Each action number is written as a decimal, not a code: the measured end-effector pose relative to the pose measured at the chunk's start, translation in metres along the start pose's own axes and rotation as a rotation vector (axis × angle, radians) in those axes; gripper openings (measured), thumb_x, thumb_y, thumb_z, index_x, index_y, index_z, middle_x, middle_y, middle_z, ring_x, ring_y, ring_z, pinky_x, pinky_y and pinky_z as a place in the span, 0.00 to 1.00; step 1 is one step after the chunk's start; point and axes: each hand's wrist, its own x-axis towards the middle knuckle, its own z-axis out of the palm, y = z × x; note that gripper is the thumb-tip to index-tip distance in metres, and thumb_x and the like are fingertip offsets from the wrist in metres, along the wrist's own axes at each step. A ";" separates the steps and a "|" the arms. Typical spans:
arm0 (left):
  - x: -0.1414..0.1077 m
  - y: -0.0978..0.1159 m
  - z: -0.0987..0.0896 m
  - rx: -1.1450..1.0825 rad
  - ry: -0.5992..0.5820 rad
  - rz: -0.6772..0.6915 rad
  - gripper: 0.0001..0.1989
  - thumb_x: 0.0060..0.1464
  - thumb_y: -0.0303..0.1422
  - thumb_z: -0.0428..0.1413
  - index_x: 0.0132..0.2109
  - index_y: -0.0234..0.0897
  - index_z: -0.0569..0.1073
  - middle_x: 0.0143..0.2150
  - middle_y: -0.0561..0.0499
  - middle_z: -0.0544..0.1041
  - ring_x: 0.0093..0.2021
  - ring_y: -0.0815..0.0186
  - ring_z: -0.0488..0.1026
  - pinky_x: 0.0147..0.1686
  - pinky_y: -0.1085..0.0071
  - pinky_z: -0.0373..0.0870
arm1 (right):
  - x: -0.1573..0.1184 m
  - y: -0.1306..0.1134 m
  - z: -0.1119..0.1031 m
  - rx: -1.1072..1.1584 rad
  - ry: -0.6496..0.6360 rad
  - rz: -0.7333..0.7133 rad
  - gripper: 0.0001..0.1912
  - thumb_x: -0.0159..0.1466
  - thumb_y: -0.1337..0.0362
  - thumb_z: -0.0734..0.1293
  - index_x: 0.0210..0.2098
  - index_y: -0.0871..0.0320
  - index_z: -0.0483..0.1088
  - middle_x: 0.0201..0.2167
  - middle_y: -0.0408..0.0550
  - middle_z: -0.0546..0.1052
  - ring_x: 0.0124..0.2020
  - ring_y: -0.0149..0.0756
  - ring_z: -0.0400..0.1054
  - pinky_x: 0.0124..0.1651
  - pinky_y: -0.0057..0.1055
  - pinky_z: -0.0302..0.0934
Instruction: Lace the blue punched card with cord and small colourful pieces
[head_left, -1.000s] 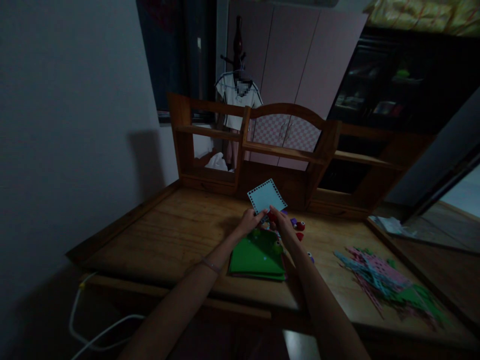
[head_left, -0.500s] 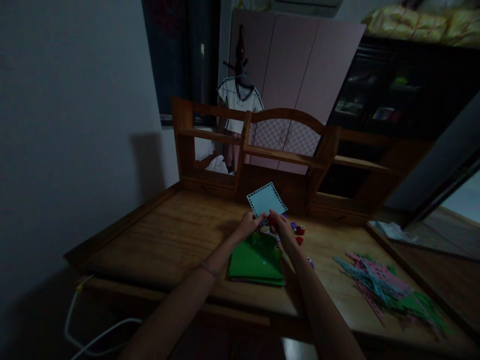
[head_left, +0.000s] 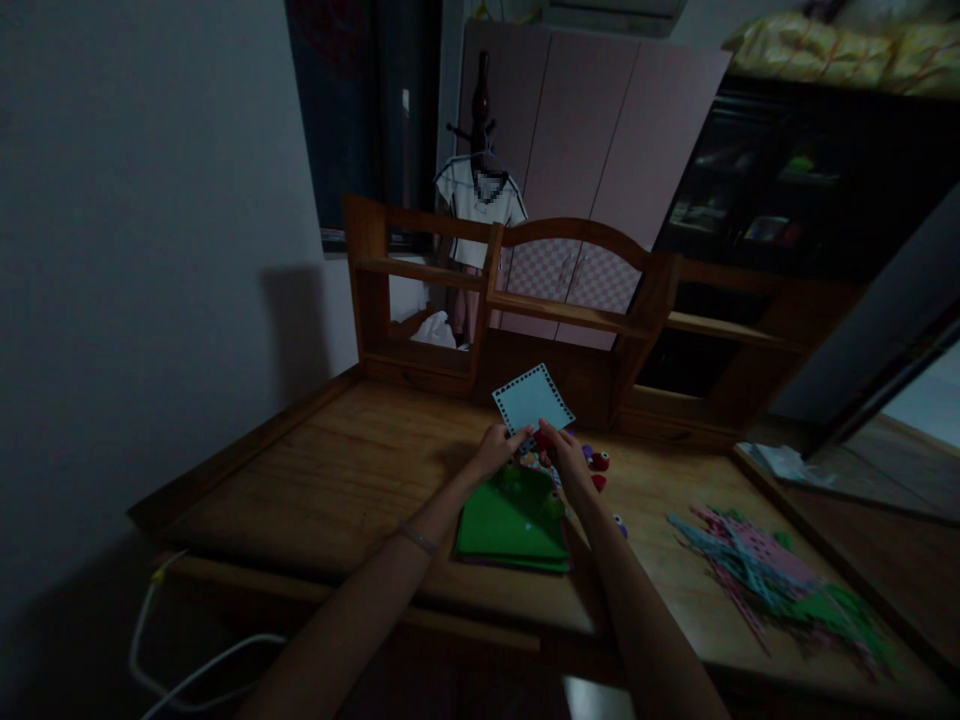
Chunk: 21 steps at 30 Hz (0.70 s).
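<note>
A pale square sheet with a row of dark holes along its edges [head_left: 534, 398] is held up over the desk. My left hand [head_left: 498, 448] pinches its lower left corner between thumb and fingers. At the bottom corner my right hand [head_left: 561, 449] is closed, with something small and red at its fingertips. Below the hands lies a stack of green sheets [head_left: 514, 525], with a small green piece [head_left: 553, 505] on it. Small red pieces with an eye [head_left: 601, 460] and a purple one [head_left: 620, 525] lie right of my right hand.
The wooden desk [head_left: 300, 470] has a shelf unit [head_left: 570, 312] along its back. A tangled pile of pink, blue and green strips [head_left: 772, 565] lies at the right. A white cable [head_left: 139, 640] hangs at the front left.
</note>
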 end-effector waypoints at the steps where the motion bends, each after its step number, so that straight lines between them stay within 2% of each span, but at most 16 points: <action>1: 0.000 0.000 0.000 0.001 -0.006 -0.009 0.20 0.51 0.46 0.55 0.28 0.30 0.74 0.20 0.50 0.72 0.25 0.67 0.69 0.25 0.75 0.65 | 0.000 0.000 0.000 0.003 0.000 -0.002 0.25 0.50 0.40 0.68 0.21 0.57 0.66 0.15 0.41 0.66 0.16 0.28 0.55 0.21 0.30 0.47; 6: -0.001 0.004 0.000 0.017 -0.002 -0.023 0.19 0.50 0.45 0.56 0.32 0.30 0.75 0.23 0.50 0.74 0.24 0.68 0.68 0.24 0.75 0.63 | -0.001 -0.003 0.000 0.000 -0.028 -0.013 0.24 0.50 0.41 0.67 0.21 0.57 0.65 0.15 0.41 0.66 0.16 0.28 0.54 0.21 0.30 0.46; 11: -0.002 0.004 -0.001 0.020 -0.006 -0.015 0.19 0.50 0.45 0.55 0.28 0.31 0.74 0.21 0.50 0.73 0.26 0.66 0.69 0.25 0.74 0.64 | -0.001 -0.005 0.002 -0.008 -0.005 -0.011 0.24 0.50 0.40 0.67 0.21 0.57 0.66 0.14 0.40 0.65 0.16 0.29 0.54 0.21 0.30 0.47; 14: -0.001 0.001 -0.001 -0.007 -0.017 0.013 0.19 0.51 0.45 0.55 0.31 0.30 0.75 0.25 0.49 0.74 0.26 0.67 0.69 0.25 0.74 0.64 | 0.000 -0.003 0.001 -0.018 -0.013 -0.001 0.24 0.50 0.40 0.67 0.21 0.57 0.66 0.15 0.41 0.65 0.17 0.29 0.54 0.22 0.29 0.48; 18: -0.001 -0.003 0.002 -0.083 -0.047 0.068 0.18 0.52 0.43 0.55 0.36 0.29 0.75 0.30 0.49 0.76 0.29 0.67 0.70 0.30 0.74 0.66 | -0.001 -0.002 -0.002 -0.007 0.001 0.003 0.22 0.50 0.44 0.69 0.21 0.58 0.67 0.18 0.42 0.67 0.19 0.29 0.57 0.23 0.29 0.50; 21: -0.001 -0.005 0.004 -0.064 -0.044 0.032 0.19 0.51 0.44 0.55 0.36 0.29 0.75 0.28 0.49 0.75 0.27 0.68 0.69 0.26 0.75 0.65 | -0.002 -0.002 -0.002 0.036 0.015 0.001 0.20 0.50 0.46 0.70 0.24 0.58 0.69 0.23 0.43 0.70 0.22 0.30 0.60 0.26 0.28 0.53</action>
